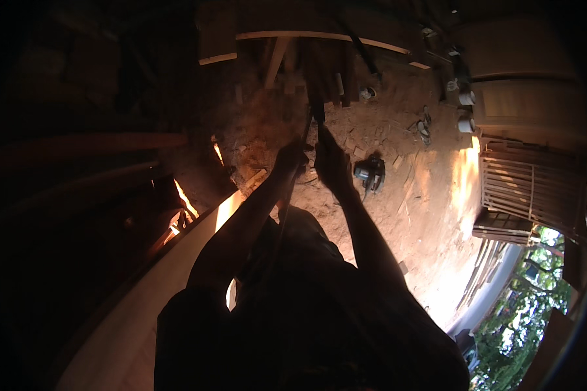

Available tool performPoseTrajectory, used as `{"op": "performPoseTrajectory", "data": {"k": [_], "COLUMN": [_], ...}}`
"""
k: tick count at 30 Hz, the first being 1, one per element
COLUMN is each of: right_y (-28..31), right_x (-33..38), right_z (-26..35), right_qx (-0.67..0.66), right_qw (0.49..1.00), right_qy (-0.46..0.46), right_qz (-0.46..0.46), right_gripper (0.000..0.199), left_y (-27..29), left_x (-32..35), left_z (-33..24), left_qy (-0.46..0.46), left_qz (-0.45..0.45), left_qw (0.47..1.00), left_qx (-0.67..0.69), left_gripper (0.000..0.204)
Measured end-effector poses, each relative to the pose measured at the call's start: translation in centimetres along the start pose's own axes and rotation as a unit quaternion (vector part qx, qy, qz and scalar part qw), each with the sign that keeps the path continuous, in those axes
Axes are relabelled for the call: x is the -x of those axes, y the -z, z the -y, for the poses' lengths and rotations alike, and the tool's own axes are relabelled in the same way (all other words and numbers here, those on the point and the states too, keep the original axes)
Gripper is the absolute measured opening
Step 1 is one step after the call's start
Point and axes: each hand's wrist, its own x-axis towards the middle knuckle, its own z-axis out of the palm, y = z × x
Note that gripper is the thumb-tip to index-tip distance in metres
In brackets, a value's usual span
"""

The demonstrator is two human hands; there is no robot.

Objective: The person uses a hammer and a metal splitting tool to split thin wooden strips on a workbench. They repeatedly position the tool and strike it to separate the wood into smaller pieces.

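Observation:
My left hand (292,158) is closed round a long thin strip (306,128), dark in the shadow, which slants down toward my body. Beside it, my right hand (332,163) is closed at the lower end of a dark, narrow tool (317,109) that points away from me. The tool's upper end lies close to the strip, and I cannot tell whether they touch. Low light hides the fingers' detail and the tool's exact kind. Both arms reach forward over the littered ground.
A blue and black power tool (370,173) lies on the ground to the right, among wood scraps. A pale board (127,326) runs along my left. Ahead is a wooden frame (319,35). Slatted wooden panels (528,186) stand far right, near white cylinders (466,124).

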Motion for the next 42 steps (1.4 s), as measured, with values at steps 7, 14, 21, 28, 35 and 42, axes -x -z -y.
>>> {"op": "performPoseTrajectory", "data": {"k": [7,14,21,28,35,42], "right_y": [1.0,1.2,1.2,0.5,-0.8,-0.8], "right_x": [2.8,0.6,2.4,2.4,-0.6,1.0], "right_z": [0.6,0.2,0.9,0.4,-1.1,-0.8], "right_qx": [-0.019,-0.004,-0.059,-0.008,0.025,-0.029], "right_qw": [0.999,0.997,0.997,0.997,1.0,0.999], "right_qy": [-0.024,-0.062,-0.047,-0.059,-0.009,0.018], "right_qz": [0.041,0.05,0.012,0.052,0.016,-0.028], "right_gripper": [0.053,0.045,0.046,0.049,0.049,0.047], "left_y": [0.1,-0.9,-1.4,-1.0,-0.9,-1.0], "left_x": [-0.8,0.7,0.6,0.0,0.0,0.4], "left_z": [1.2,0.3,-0.1,0.2,0.2,0.5], "left_qy": [0.033,0.03,0.018,0.021,0.018,-0.003], "left_qz": [0.059,0.021,-0.015,-0.016,-0.012,-0.057], "left_qw": [0.988,0.998,1.0,1.0,0.999,0.996], "left_qx": [0.138,0.042,0.01,-0.006,-0.028,-0.072], "left_gripper": [0.035,0.042,0.045,0.045,0.044,0.041]}}
